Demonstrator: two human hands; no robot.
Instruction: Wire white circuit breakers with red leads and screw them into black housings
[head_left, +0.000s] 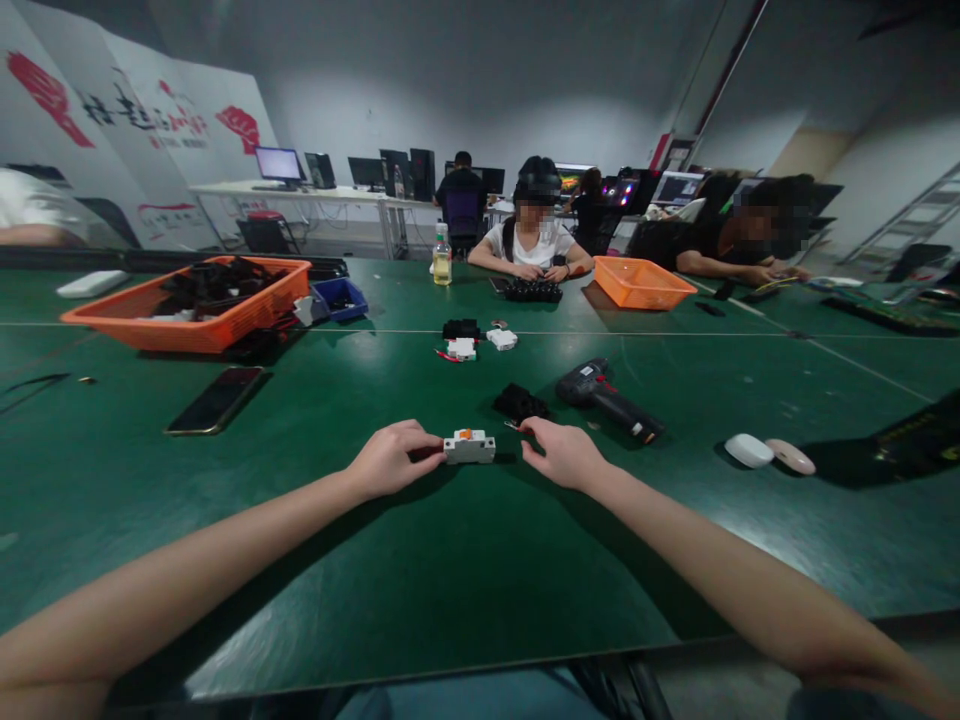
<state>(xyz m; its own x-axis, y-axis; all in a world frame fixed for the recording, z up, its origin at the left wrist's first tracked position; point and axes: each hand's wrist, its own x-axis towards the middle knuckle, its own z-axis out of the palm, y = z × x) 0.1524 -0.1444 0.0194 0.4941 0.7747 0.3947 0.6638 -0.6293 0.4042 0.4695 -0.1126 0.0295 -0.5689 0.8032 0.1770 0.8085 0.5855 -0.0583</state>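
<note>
My left hand (397, 458) pinches the left end of a white circuit breaker (470, 449) with an orange switch lever. The breaker stands upright on the green table. To its right, my right hand (562, 452) hovers low with thumb and forefinger apart. Its forefinger tip is at a small metallic and reddish piece (512, 426), too small to name. Just beyond lies a black part heap (520, 402). A black cordless screwdriver (609, 400) lies to the right of the heap.
Farther up the table (360, 590) lie white breaker pieces (462, 349). An orange basket (187, 330) of black parts, a blue bin (341, 300) and a phone (217, 401) are at left. A white case (748, 450) lies right; another orange basket (641, 285) and a seated co-worker (532, 240) are opposite.
</note>
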